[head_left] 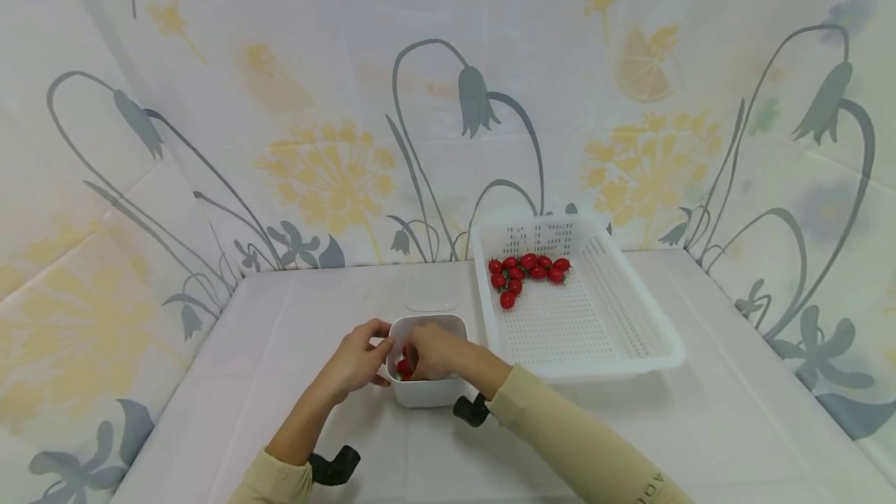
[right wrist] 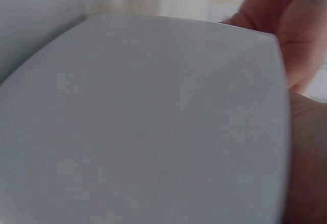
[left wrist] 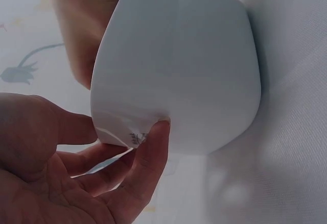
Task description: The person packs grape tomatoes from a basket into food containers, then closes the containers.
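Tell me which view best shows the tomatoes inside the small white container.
The head view: it looks into the white container, showing red tomatoes partly hidden by the right hand. Both wrist views show the container's outside, none of those tomatoes.

right fingers point(head_left: 416, 358) partly hidden, sleeve lettering point(head_left: 654, 487) cut off
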`<state>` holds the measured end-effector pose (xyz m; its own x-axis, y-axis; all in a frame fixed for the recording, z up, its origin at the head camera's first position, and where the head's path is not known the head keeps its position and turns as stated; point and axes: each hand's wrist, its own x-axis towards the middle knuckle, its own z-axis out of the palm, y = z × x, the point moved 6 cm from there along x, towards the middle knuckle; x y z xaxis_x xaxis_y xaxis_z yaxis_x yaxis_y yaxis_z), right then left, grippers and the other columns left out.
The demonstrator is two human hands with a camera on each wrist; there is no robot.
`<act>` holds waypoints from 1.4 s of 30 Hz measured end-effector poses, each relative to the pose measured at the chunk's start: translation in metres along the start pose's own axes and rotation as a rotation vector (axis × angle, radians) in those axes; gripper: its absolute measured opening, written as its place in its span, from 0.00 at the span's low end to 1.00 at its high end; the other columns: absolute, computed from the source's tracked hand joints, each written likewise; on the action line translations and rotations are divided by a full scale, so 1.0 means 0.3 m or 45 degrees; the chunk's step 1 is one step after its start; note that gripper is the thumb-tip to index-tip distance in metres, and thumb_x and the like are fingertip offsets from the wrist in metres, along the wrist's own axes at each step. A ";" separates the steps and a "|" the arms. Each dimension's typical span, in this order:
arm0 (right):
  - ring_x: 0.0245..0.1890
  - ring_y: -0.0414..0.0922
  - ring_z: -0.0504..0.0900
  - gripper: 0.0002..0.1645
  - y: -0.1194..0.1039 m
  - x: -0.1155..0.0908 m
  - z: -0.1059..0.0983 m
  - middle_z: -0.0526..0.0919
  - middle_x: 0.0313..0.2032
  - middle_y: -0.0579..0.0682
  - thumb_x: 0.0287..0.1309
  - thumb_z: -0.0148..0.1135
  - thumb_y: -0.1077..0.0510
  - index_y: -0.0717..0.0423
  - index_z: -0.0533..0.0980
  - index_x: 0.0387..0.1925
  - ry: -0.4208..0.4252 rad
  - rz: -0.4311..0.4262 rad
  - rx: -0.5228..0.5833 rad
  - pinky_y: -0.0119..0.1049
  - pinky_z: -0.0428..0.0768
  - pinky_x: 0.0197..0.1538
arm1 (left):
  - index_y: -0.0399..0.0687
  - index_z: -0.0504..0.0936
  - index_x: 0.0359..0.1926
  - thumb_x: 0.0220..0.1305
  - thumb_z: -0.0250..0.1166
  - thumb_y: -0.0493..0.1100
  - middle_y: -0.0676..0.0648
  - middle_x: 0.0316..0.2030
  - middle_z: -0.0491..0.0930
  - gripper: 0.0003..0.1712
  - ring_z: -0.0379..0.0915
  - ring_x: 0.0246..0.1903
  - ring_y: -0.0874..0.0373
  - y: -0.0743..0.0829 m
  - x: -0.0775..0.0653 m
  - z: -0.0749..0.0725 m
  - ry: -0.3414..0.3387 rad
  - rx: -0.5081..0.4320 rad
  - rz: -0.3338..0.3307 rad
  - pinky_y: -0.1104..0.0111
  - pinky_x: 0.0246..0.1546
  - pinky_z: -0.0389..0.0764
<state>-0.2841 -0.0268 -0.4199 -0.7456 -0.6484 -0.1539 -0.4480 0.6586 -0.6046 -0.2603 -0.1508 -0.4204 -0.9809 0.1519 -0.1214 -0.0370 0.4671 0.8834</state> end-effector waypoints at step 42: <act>0.40 0.46 0.81 0.16 0.160 -0.305 -0.399 0.85 0.37 0.50 0.62 0.70 0.56 0.61 0.81 0.48 0.260 0.032 -0.101 0.40 0.85 0.43 | 0.35 0.74 0.61 0.76 0.55 0.37 0.35 0.61 0.74 0.17 0.80 0.47 0.42 -0.010 0.009 0.006 0.003 0.024 -0.050 0.60 0.29 0.89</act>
<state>-0.2965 0.1100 -0.3412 -0.8378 -0.5460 -0.0018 -0.4594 0.7067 -0.5380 -0.2626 -0.1502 -0.4242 -0.9792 0.1312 -0.1550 -0.0720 0.4893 0.8692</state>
